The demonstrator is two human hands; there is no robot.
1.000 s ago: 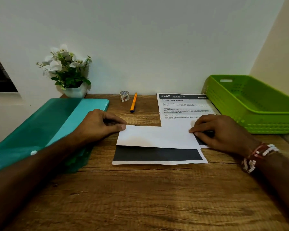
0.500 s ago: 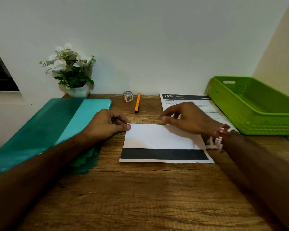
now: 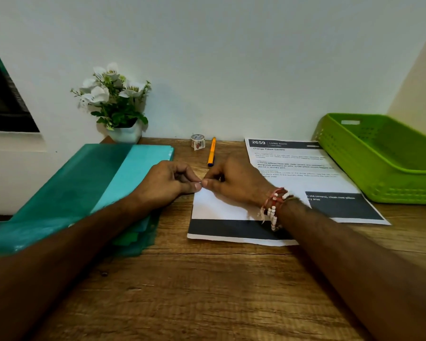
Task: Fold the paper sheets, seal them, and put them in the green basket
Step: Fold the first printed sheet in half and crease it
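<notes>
A folded paper sheet, white with a black band along its near edge, lies on the wooden desk. My left hand and my right hand meet at its far left corner, each with fingers curled and pinching that corner. A second printed sheet lies flat behind and to the right, partly under the folded one and my right wrist. The green basket stands at the right, with nothing visible inside. A small tape roll sits by the wall.
A teal plastic folder lies at the left, under my left forearm. An orange pen lies beside the tape roll. A white pot of flowers stands at the back left against the wall.
My right hand slid left along the fold's far edge, from the right end to the left corner, where it now meets my left hand. The camera came closer.
</notes>
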